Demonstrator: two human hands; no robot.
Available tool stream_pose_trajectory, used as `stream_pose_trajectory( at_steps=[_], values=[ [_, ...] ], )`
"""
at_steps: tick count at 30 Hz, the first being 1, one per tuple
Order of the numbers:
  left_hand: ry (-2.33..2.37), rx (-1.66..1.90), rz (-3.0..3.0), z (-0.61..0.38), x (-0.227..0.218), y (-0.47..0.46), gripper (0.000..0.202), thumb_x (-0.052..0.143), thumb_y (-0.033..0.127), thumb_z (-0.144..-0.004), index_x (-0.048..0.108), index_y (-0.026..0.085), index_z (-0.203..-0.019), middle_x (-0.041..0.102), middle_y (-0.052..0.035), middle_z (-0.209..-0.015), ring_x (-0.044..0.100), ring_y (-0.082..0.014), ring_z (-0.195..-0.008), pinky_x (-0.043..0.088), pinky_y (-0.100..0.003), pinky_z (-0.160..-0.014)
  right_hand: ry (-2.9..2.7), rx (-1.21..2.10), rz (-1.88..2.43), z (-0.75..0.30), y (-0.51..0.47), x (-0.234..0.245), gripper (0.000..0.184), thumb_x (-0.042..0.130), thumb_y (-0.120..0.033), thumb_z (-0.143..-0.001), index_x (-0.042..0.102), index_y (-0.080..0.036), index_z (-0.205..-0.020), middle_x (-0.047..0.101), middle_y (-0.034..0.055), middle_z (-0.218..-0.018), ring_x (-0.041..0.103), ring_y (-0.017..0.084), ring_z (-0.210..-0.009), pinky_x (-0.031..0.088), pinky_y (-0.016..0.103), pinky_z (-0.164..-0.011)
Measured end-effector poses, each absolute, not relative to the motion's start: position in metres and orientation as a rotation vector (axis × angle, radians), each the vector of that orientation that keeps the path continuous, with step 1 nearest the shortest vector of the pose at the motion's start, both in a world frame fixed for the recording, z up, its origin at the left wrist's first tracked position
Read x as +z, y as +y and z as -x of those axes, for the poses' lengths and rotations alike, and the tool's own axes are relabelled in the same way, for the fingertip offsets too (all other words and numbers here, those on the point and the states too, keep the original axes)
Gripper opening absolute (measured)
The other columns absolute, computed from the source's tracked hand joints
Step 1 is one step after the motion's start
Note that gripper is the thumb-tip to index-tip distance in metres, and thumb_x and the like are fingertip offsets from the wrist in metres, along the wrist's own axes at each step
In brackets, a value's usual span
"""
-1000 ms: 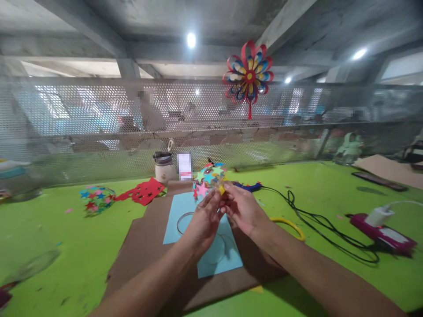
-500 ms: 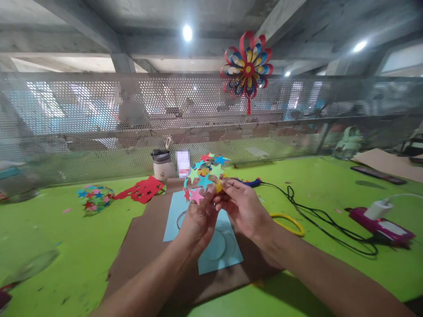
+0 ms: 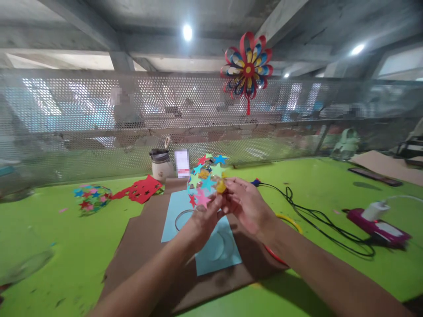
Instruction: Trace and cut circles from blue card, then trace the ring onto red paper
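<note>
Above the brown cardboard [image 3: 139, 251], both hands meet at a rounded piece covered in paper stars [image 3: 206, 182]. Stars in pink, blue, red and pale green show on it; its body looks clear, though I cannot make out its full form. My left hand [image 3: 201, 224] pinches its lower near side, thumb beside the pink star. With fingers closed, my right hand [image 3: 246, 204] pinches a small yellow piece [image 3: 221, 186] at the right side of the star-covered piece. Below lies a light blue sheet [image 3: 172, 215] with a thin ring [image 3: 178, 216] and pale round shapes.
A similar star-covered piece [image 3: 92, 199] and red punched paper [image 3: 143, 189] lie left. A jar [image 3: 161, 166] stands behind. Right are a yellow ring [image 3: 291, 221], black cord [image 3: 317, 222], purple power strip [image 3: 380, 229] and phone [image 3: 375, 176]. A paper flower [image 3: 248, 69] hangs above the mesh screen.
The star-covered piece has turned slightly and shifted a little right with both hands. The right hand has shifted slightly right, and a red ring edge now shows beneath the right forearm.
</note>
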State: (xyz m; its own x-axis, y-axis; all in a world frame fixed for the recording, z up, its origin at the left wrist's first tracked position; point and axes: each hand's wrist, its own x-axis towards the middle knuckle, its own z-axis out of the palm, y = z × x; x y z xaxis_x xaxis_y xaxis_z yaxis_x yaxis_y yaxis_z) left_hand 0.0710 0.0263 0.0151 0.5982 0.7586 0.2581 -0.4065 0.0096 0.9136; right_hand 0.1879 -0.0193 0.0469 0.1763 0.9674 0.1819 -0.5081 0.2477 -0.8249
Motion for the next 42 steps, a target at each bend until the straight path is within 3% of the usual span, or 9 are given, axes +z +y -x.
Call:
stream_pose_trajectory(
  at_steps=[4,7,12,15,19,28,33,38,42],
  values=[
    [0.521,0.832,-1.583,-0.052,0.004,0.069,0.025,0.088,0.032,-0.053,0.073,0.019,-0.067,0.071,-0.0042,-0.071,0.064,-0.0215,-0.073,0.053,-0.034,-0.07,-0.795,1.122,0.9,-0.198,-0.013,0.045,0.035,0.076,-0.045,-0.063,0.055,-0.018,-0.07,0.058,-0.0016,-0.058,0.047,0.007,-0.046,0.033,0.02,-0.039],
    [0.686,1.002,-1.71,-0.033,0.016,0.101,0.019,0.082,0.031,-0.056,0.068,0.019,-0.058,0.066,-0.0014,-0.059,0.059,-0.0204,-0.067,0.051,-0.035,-0.072,-0.823,1.013,1.043,-0.203,-0.007,0.043,0.034,0.073,-0.046,-0.064,0.054,-0.019,-0.068,0.054,-0.0032,-0.055,0.044,0.007,-0.044,0.027,0.02,-0.038],
    [0.748,1.313,-1.791,-0.01,0.067,0.091,0.027,0.073,0.042,-0.074,0.072,0.019,-0.087,0.072,-0.0072,-0.098,0.063,-0.0253,-0.101,0.045,-0.039,-0.095,-0.969,0.745,1.163,-0.207,-0.002,0.034,0.022,0.076,-0.034,-0.068,0.06,-0.018,-0.071,0.054,-0.0041,-0.058,0.044,0.009,-0.051,0.032,0.022,-0.046],
    [0.591,1.305,-2.123,-0.012,0.085,0.058,0.018,0.068,0.038,-0.082,0.072,0.02,-0.079,0.065,-0.0105,-0.123,0.057,-0.0286,-0.118,0.042,-0.042,-0.102,-1.331,0.439,1.261,-0.207,-0.005,0.026,0.014,0.07,-0.033,-0.078,0.065,-0.02,-0.081,0.057,-0.0017,-0.067,0.048,0.012,-0.06,0.038,0.026,-0.055],
    [0.633,1.138,-2.582,-0.022,0.082,0.034,0.01,0.064,0.026,-0.082,0.071,0.022,-0.088,0.054,-0.0108,-0.14,0.046,-0.0319,-0.131,0.034,-0.053,-0.109,-1.661,0.11,1.26,-0.205,-0.013,0.025,0.012,0.065,-0.027,-0.084,0.064,-0.022,-0.095,0.057,0.0004,-0.075,0.05,0.015,-0.066,0.04,0.029,-0.06],
    [0.744,0.857,-2.978,-0.022,0.069,0.038,0.037,0.066,0.026,-0.075,0.072,0.024,-0.111,0.04,-0.0125,-0.154,0.025,-0.0431,-0.144,0.031,-0.062,-0.11,-1.917,0.013,1.134,-0.208,-0.023,0.034,0.018,0.062,-0.024,-0.089,0.063,-0.019,-0.105,0.064,0.0059,-0.094,0.05,0.014,-0.066,0.043,0.03,-0.063],
    [0.819,0.81,-2.838,-0.028,0.059,0.046,0.032,0.068,0.032,-0.076,0.075,0.025,-0.107,0.039,-0.0124,-0.155,0.032,-0.0439,-0.141,0.034,-0.062,-0.108,-1.939,-0.052,1.17,-0.211,-0.019,0.032,0.016,0.061,-0.022,-0.087,0.064,-0.016,-0.102,0.059,0.0033,-0.081,0.05,0.015,-0.065,0.042,0.03,-0.062],
    [0.832,0.672,-2.614,-0.03,0.053,0.05,0.049,0.07,0.037,-0.075,0.067,0.026,-0.123,0.039,-0.015,-0.155,0.045,-0.0426,-0.133,0.039,-0.059,-0.106,-1.944,-0.076,1.187,-0.213,-0.02,0.033,0.01,0.059,-0.021,-0.088,0.064,-0.018,-0.096,0.06,0.0028,-0.08,0.051,0.015,-0.067,0.042,0.031,-0.065],
    [0.682,0.62,-2.624,-0.03,0.056,0.047,0.043,0.067,0.03,-0.076,0.069,0.026,-0.119,0.045,-0.0104,-0.152,0.046,-0.0382,-0.134,0.037,-0.054,-0.109,-1.992,-0.004,1.195,-0.214,-0.021,0.037,0.009,0.058,-0.022,-0.089,0.064,-0.018,-0.095,0.061,0.0029,-0.079,0.053,0.016,-0.07,0.043,0.031,-0.067]
  ],
)
